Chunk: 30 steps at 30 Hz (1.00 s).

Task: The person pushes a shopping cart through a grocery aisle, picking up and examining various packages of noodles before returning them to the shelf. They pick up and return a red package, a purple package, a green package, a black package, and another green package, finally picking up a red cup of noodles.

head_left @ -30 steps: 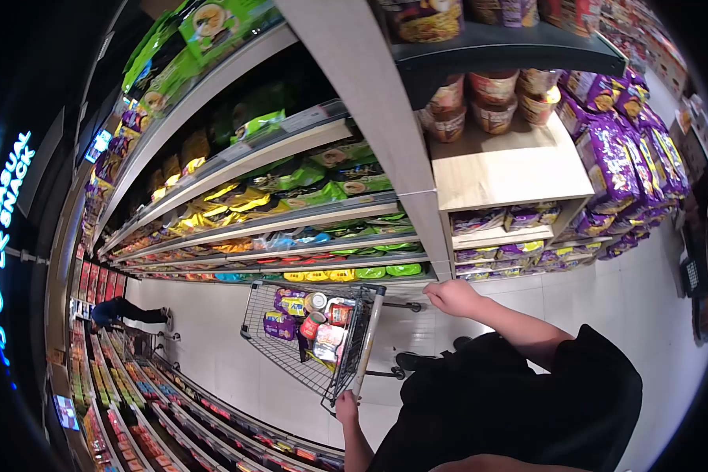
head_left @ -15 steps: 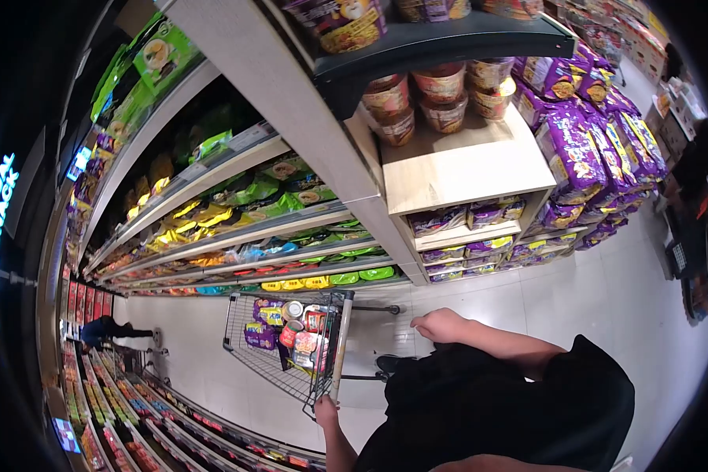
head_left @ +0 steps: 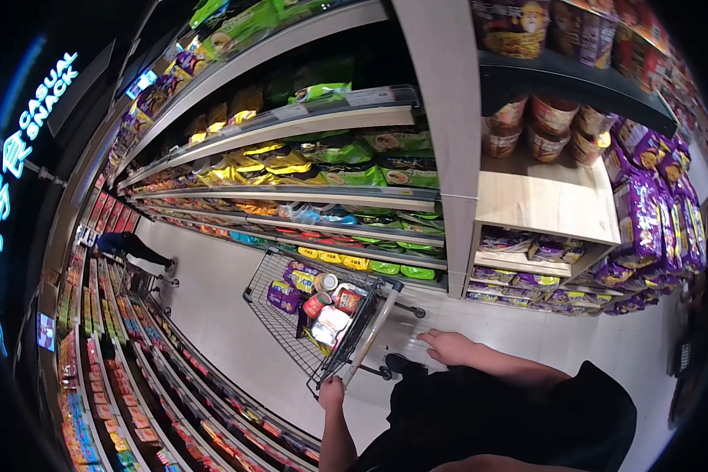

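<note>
My left hand (head_left: 332, 392) is wrapped round the end of the push bar of a wire shopping cart (head_left: 283, 330). My right hand (head_left: 447, 347) hangs in the air beyond the other end of the bar, with loosely bent fingers apart and nothing in it. Inside the cart lie purple packs (head_left: 283, 296), a pale-lidded can (head_left: 326, 282), a red can (head_left: 317, 304), a red package (head_left: 347, 300) and a white package (head_left: 332, 322).
Shelves of green and yellow bags (head_left: 291, 162) line one side, ending at a wooden stand (head_left: 543, 195) with cups. Purple packs (head_left: 639, 219) are stacked beyond. Opposite stand more snack shelves (head_left: 126, 385). A person (head_left: 126, 245) is farther down the aisle beside a cart.
The view has turned, so shelves and stand appear farther right. The cart sits more slanted in view. My left hand keeps its hold on the bar; my right hand remains free.
</note>
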Available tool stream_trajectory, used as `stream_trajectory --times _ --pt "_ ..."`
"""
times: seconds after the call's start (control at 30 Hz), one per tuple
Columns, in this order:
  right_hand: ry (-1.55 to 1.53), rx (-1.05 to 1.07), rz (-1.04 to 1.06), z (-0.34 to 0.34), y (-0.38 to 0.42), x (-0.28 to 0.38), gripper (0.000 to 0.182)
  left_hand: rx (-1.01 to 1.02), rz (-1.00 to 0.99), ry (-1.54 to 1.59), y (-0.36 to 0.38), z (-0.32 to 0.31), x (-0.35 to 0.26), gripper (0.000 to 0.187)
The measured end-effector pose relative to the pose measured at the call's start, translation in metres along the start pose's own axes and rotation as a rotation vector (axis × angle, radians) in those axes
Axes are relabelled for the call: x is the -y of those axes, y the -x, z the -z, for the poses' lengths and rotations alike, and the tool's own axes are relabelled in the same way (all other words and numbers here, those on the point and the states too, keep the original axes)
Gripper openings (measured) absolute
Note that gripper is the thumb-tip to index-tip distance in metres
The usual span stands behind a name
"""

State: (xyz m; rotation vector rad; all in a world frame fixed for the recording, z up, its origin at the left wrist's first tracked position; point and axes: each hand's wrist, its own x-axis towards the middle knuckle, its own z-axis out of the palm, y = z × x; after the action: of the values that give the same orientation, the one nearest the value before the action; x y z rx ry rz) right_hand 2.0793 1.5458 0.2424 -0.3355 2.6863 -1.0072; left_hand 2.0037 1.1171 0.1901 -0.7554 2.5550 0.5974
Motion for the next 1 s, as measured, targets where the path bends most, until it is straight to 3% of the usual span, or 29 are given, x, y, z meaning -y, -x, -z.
stream_trajectory --times 0.2,0.33,0.47,0.53,0.63,0.9,1.0 --pt "-0.014 -0.059 -0.002 0.012 -0.044 0.024 0.059 0.001 0.003 -0.04 0.01 0.022 -0.011 0.045" --pt "0.021 -0.128 -0.011 0.045 -0.097 0.053 0.078 0.065 0.012 -0.083 -0.009 0.029 -0.008 0.045" --pt "0.156 -0.106 -0.014 0.02 -0.16 0.033 0.088 0.105 -0.003 -0.099 -0.014 0.043 -0.012 0.046" --pt "0.252 0.075 -0.124 0.002 -0.189 0.02 0.077 0.112 -0.022 -0.093 -0.021 0.045 -0.009 0.046" --pt "0.157 -0.121 -0.038 -0.022 -0.211 0.011 0.057 0.097 -0.095 -0.07 -0.016 0.05 -0.013 0.042" --pt "0.207 -0.002 -0.107 -0.012 -0.24 0.023 0.052 0.173 -0.102 -0.024 -0.025 0.057 -0.018 0.043" --pt "0.219 -0.004 -0.126 -0.014 -0.253 0.028 0.051 0.096 -0.129 0.001 -0.026 0.054 -0.016 0.042"
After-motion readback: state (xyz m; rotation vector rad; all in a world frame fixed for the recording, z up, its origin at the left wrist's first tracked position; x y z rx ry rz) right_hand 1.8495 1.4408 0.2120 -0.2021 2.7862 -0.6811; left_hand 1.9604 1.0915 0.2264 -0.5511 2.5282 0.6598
